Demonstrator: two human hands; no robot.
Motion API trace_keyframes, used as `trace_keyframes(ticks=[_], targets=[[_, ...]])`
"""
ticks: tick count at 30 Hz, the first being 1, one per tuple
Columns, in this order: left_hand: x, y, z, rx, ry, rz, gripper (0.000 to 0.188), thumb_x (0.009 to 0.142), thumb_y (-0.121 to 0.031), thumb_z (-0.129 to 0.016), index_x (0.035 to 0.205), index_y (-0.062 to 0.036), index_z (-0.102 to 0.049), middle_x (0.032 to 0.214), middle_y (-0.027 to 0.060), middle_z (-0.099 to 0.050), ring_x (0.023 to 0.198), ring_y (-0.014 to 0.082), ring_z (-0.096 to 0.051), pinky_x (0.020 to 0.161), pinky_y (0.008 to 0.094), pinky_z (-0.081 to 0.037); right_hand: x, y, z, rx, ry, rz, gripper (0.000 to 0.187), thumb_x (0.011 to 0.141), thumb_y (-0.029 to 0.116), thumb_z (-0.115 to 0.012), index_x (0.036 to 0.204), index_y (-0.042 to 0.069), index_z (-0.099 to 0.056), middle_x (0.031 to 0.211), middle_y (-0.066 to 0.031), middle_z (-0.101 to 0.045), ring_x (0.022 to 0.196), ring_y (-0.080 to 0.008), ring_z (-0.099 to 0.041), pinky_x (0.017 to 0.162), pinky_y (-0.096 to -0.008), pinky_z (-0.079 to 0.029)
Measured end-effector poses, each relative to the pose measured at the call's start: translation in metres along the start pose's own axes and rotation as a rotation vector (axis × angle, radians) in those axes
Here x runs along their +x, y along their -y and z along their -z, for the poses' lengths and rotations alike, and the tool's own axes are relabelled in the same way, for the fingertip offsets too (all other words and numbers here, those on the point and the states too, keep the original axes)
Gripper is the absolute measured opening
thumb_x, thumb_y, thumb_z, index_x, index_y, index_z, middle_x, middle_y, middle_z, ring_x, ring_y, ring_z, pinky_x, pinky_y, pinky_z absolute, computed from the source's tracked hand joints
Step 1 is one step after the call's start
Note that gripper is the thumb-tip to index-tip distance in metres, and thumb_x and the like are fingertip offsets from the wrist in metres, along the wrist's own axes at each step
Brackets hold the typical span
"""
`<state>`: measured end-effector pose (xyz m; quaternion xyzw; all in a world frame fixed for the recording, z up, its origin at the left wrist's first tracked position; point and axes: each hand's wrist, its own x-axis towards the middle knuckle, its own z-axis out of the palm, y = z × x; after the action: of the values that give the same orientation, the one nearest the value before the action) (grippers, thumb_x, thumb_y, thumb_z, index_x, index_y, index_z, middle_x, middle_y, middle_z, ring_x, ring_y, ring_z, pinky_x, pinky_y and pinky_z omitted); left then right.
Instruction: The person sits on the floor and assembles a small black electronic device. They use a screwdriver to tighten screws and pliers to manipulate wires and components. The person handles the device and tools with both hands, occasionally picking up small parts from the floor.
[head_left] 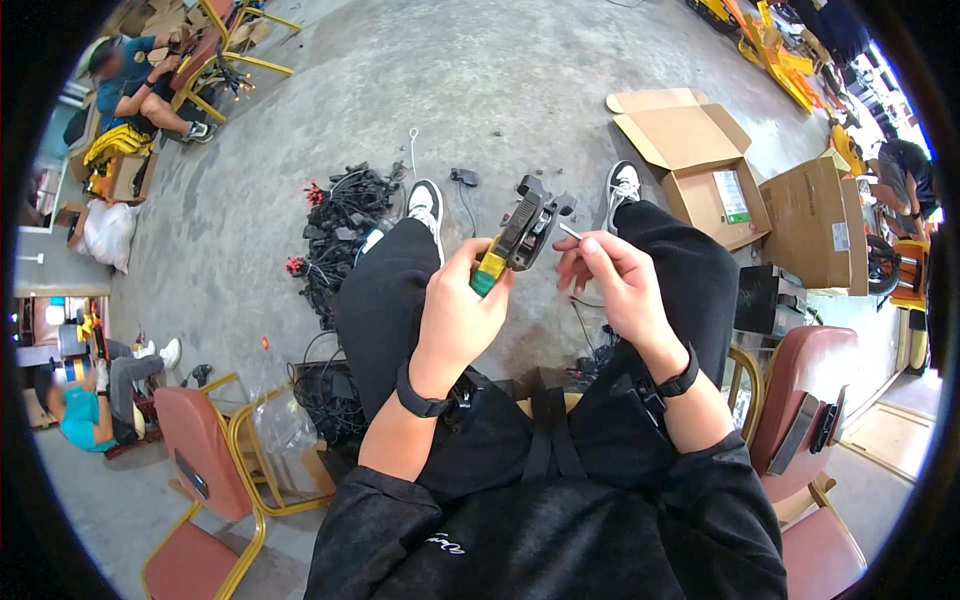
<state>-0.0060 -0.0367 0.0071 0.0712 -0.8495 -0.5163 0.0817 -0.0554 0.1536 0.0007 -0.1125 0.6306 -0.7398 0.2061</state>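
With your left hand [461, 305] closed round the yellow-green end of a black part [528, 228] at its one o'clock, and your right hand [625, 283] pinching a thin rod [570, 231] at the part's three o'clock, a slack fingertip grip could drop it.

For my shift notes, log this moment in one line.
left hand: grips black device | right hand: pinches pale rod | floor: black cable pile
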Motion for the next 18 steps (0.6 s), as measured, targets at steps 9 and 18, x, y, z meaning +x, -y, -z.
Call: trace_keyframes(ticks=[9,18], targets=[[0.000,0.003,-0.002,0.007,-0.009,-0.022,0.020,0.082,-0.003,-0.066,0.100,0.0019,-0.060,0.076,0.0075,-0.063,0.066,0.0094,-0.055,0.062,0.0264,-0.046,0.001,-0.002,-0.004,-0.592,-0.200,0.414,0.018,0.088,0.008,-0.064,0.105,0.003,-0.066,0.100,-0.0085,-0.060,0.087,-0.0170,-0.059,0.075,-0.0287,-0.048],[0.000,0.002,-0.004,0.045,-0.025,-0.071,0.026,0.077,-0.003,-0.068,0.101,-0.0007,-0.059,0.083,0.0201,-0.064,0.077,0.0376,-0.064,0.067,0.0382,-0.050,-0.002,-0.007,-0.002,-0.398,-0.133,0.255,0.021,0.095,0.015,-0.055,0.107,0.000,-0.063,0.082,-0.0098,-0.065,0.076,-0.0197,-0.066,0.066,-0.0298,-0.052]])
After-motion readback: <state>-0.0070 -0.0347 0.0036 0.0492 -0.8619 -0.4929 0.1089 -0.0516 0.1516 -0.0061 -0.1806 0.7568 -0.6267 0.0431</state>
